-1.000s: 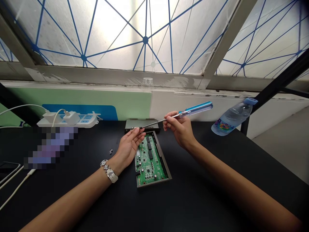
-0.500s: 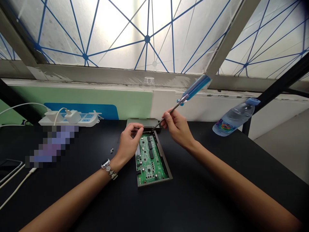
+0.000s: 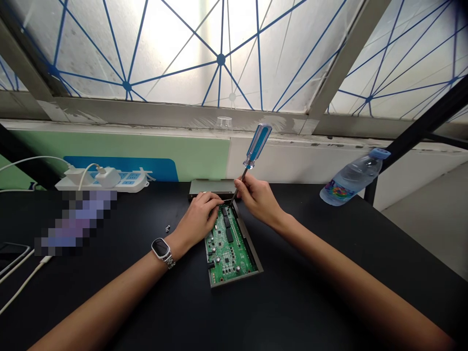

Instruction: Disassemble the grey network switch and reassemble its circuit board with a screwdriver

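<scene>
A green circuit board (image 3: 232,248) lies in a shallow grey metal case (image 3: 252,243) on the black table. My right hand (image 3: 258,197) is closed on the shaft of a screwdriver (image 3: 258,146) with a clear and blue handle. The screwdriver stands steeply, its tip down at the far right corner of the board. My left hand (image 3: 201,214) rests over the far left edge of the case, fingertips together near the tip; whatever they pinch is too small to make out. Small screws (image 3: 167,228) lie left of the case.
Behind the case sits a grey metal piece (image 3: 212,186). A white power strip (image 3: 131,181) with plugs and cables is at the back left, a phone (image 3: 12,256) at the far left. A water bottle (image 3: 353,178) leans at the back right. A window stands behind the table.
The screwdriver has swung from a rightward slant to nearly upright, and my right hand has shifted slightly left. My left hand has turned palm down, its fingertips further right over the corner.
</scene>
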Tool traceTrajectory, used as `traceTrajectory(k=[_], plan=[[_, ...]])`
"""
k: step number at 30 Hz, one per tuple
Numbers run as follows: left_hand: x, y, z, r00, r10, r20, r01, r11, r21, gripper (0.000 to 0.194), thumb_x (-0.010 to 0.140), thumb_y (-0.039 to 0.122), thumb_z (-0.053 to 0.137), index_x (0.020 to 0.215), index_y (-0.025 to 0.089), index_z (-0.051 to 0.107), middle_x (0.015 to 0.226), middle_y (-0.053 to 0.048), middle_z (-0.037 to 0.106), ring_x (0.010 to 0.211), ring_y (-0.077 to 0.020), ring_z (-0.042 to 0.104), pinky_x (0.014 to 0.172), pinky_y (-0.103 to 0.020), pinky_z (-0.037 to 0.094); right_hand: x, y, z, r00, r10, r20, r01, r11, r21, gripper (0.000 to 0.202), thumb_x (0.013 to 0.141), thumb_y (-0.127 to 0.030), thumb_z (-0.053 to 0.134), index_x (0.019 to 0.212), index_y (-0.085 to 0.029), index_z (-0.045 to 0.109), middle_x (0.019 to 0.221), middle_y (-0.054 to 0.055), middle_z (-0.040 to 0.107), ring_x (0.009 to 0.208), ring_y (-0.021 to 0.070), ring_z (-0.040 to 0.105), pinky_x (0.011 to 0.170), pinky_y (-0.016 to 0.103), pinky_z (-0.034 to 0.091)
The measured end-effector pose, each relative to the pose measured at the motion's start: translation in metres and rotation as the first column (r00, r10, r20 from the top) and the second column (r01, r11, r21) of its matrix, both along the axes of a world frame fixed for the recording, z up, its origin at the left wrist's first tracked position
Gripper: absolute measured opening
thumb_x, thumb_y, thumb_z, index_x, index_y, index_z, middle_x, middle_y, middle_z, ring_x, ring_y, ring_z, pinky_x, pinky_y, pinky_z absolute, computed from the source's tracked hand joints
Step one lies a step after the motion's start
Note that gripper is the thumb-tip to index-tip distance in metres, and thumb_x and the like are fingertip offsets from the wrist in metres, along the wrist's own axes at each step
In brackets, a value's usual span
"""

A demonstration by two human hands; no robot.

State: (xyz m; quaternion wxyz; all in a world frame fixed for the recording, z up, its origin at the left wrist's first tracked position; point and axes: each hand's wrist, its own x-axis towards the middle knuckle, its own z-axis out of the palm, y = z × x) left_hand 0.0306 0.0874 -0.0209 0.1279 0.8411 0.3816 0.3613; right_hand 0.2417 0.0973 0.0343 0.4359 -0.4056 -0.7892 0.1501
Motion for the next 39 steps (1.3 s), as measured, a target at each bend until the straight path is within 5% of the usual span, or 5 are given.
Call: traceTrajectory(k=[23, 35, 39], plan=[[0.004, -0.002, 0.005, 1.0, -0.009, 0.004, 0.009, 1.0, -0.018, 0.017, 0.098, 0.018, 0.052, 0.104, 0.021, 0.068, 0.115, -0.011, 0.07, 0.112, -0.0296, 0.061, 0.103, -0.047, 0.044, 0.0, 0.001, 0.012, 0.995, 0.071, 0.068, -0.065, 0.994, -0.082, 0.026, 0.104, -0.038, 0.051, 0.085, -0.021, 0.058, 0.07, 0.002, 0.065, 0.063, 0.0169, 0.057, 0.063, 0.031, 0.044], [0.026, 0.001, 0.018, 0.992, 0.122, 0.019, -0.121, 0.991, -0.051, 0.005, 0.092, 0.026, 0.067, 0.096, 0.023, 0.066, 0.102, -0.006, 0.075, 0.102, -0.0294, 0.064, 0.086, -0.041, 0.041, 0.0, 0.002, 0.015, 0.995, 0.085, 0.054, -0.079, 0.99, -0.114, 0.03, 0.1, -0.04, 0.057, 0.078, -0.02, 0.062, 0.066, 0.0, 0.06, 0.06, 0.0154, 0.05, 0.059, 0.03, 0.039], [0.037, 0.007, 0.019, 0.979, 0.2, 0.028, -0.197, 0.978, -0.073, 0.017, 0.088, 0.035, 0.076, 0.086, 0.023, 0.065, 0.09, -0.003, 0.076, 0.092, -0.0277, 0.066, 0.083, -0.039, 0.04, 0.0, 0.003, 0.014, 0.997, 0.055, 0.058, -0.047, 0.992, -0.121, 0.032, 0.099, -0.039, 0.058, 0.074, -0.02, 0.059, 0.063, -0.002, 0.055, 0.057, 0.0134, 0.045, 0.057, 0.029, 0.036]])
